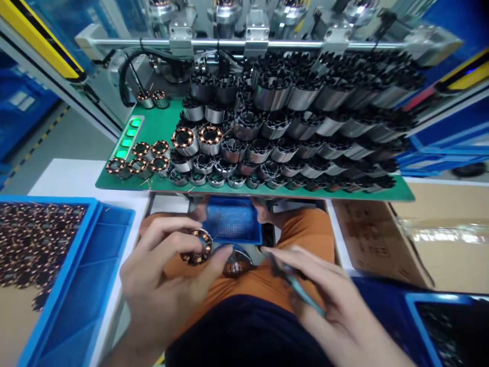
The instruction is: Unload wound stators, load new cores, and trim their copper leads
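Note:
Between the fingers and thumb of my left hand, a copper-wound motor stator is held above my lap, its ring face partly covered by the fingers. My right hand is closed round small pliers with a teal handle. Their dark jaws point left toward the stator but stay apart from it; some blur hides the tips. Below and between the hands lies a round shiny piece with copper colour in it, partly hidden, its kind unclear.
Ahead, a green bench top carries stacked bare stator cores and several wound stators. Machine rails cross behind. Left stands a blue tray beside many wound stators; a blue bin sits below, a cardboard box right.

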`<state>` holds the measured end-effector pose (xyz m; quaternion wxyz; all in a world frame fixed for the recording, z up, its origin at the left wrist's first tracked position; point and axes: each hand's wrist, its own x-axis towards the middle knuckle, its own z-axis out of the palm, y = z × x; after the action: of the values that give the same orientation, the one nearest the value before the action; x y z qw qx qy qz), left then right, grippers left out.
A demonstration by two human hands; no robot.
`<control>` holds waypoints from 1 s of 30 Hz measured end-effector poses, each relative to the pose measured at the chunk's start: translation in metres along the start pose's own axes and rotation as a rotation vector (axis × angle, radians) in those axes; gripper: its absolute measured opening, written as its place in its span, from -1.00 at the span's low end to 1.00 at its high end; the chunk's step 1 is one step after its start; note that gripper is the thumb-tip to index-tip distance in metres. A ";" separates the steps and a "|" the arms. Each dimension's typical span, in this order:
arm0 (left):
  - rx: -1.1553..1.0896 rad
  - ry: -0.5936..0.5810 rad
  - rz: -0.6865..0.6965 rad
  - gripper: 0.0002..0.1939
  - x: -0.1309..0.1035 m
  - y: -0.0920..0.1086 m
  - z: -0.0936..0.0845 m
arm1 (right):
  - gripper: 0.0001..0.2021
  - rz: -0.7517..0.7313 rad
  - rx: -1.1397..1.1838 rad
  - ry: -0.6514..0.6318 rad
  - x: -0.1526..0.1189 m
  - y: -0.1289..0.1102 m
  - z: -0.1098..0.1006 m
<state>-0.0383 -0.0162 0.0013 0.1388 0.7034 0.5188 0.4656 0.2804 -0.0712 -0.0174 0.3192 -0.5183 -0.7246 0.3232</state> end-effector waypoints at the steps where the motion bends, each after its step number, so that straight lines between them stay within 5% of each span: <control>1: 0.018 0.011 0.019 -0.76 0.001 0.003 0.000 | -0.20 -0.038 0.035 -0.017 0.013 -0.018 0.022; 3: 0.057 0.016 0.069 -0.75 0.004 0.008 -0.003 | -0.17 -0.050 0.132 -0.027 0.035 -0.038 0.051; 6: 0.083 0.012 0.065 -0.74 0.005 0.010 -0.010 | -0.16 -0.021 0.225 -0.071 0.049 -0.040 0.067; 30: 0.160 -0.105 0.004 -0.79 -0.008 0.012 -0.007 | -0.21 0.043 0.436 -0.089 0.047 -0.034 0.065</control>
<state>-0.0371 -0.0305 0.0094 0.1084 0.7367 0.5450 0.3853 0.1980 -0.0439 -0.0226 0.3845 -0.4376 -0.6395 0.5017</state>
